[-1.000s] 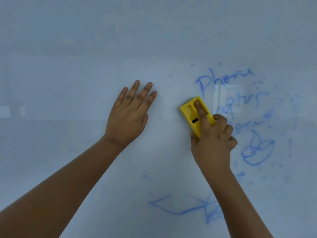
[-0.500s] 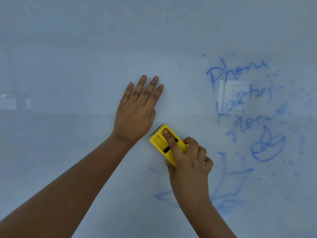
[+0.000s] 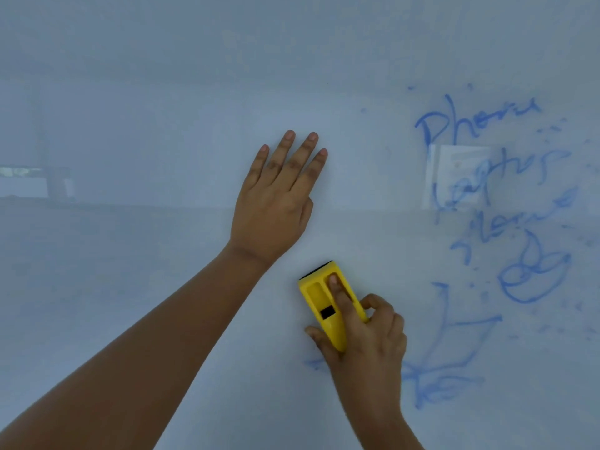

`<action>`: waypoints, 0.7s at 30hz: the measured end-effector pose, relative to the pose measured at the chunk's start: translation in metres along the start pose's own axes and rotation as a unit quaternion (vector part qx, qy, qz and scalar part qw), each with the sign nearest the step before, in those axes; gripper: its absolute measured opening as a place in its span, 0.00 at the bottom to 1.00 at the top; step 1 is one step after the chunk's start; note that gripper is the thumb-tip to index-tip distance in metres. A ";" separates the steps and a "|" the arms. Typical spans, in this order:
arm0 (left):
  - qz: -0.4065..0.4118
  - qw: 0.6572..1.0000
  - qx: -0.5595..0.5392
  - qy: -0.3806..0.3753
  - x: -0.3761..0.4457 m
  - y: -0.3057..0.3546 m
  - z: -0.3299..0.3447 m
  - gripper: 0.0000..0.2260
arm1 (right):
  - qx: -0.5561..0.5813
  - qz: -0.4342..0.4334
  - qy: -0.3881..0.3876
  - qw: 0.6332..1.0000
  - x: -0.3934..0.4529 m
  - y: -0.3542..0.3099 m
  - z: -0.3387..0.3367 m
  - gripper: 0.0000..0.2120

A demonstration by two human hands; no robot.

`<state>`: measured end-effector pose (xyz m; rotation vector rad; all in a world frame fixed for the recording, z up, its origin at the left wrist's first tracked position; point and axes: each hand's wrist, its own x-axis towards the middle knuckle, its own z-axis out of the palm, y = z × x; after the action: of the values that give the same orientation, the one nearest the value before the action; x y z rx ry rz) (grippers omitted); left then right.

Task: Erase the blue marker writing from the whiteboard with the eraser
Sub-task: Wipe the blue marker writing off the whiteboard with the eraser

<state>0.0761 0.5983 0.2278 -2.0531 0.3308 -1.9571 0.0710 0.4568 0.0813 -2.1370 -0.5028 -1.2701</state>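
The whiteboard fills the view. Blue marker writing runs in several smeared lines at the right, with a round doodle under it and more blue strokes at the lower right. My right hand grips a yellow eraser pressed on the board, index finger along its top. It sits left of the strokes, over a wiped patch. My left hand lies flat on the board above the eraser, fingers spread, holding nothing.
Faint reflections show in the glossy board: a pale rectangle behind the writing and a dark shape at the far left. Small blue specks dot the right edge. The left half of the board carries no marks.
My right hand has carried the eraser down from beside the top line of writing to the lower middle of the board. My left hand has stayed flat on the board.
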 end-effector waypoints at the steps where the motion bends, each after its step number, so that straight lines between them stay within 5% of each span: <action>1: -0.001 1.000 0.000 0.000 0.000 0.000 0.000 0.23 | 0.002 -0.008 -0.009 1.000 -0.007 -0.004 0.005 0.32; 7: 0.001 1.000 0.013 -0.003 -0.001 0.000 0.000 0.23 | 0.005 -0.017 -0.068 0.997 -0.057 0.010 0.015 0.26; 14: -0.003 1.000 0.015 -0.001 -0.002 0.002 0.001 0.23 | 0.032 0.098 0.037 0.994 -0.034 0.026 0.011 0.32; 21: -0.003 1.000 0.017 -0.007 -0.004 0.002 0.003 0.23 | 0.020 -0.005 -0.027 0.999 -0.079 0.011 0.033 0.23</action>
<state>0.0785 0.5983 0.2232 -2.0476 0.2858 -1.9381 0.0614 0.4689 -0.0034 -2.1426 -0.5575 -1.2017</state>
